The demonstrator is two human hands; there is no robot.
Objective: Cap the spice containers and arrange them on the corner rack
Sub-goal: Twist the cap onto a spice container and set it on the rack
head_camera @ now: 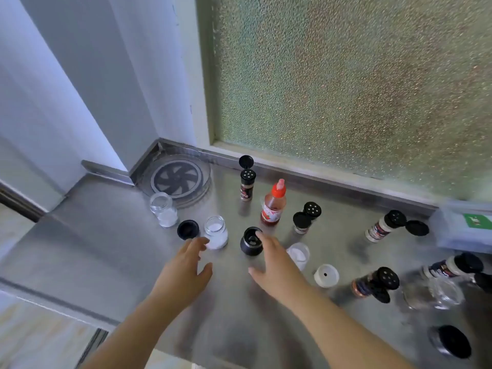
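Two hands are over the stainless steel surface (119, 235), and neither grip has hold of anything. The left hand (183, 272) is spread, fingers straight, fingertips at the base of a clear glass jar of white powder (216, 233) that stands uncapped. The right hand (277, 265) is likewise open, its fingertips at the rim of a black domed grinder-style cap (250, 241) just right of that jar. A second round black lid (188, 229) lies just left of the jar, mouth up.

Judgement: the step in hand is pairing a cap with this jar. It should be done by steadying the jar low on its body with the left hand, lifting the cap with the right, seating it square over the mouth and then turning; a tilted start risks spilling powder.

Several flip-top black-capped shakers (247, 182) remain open across the surface. The round clear rack with a dark fan-pattern centre (177, 179) sits in the corner, holding nothing
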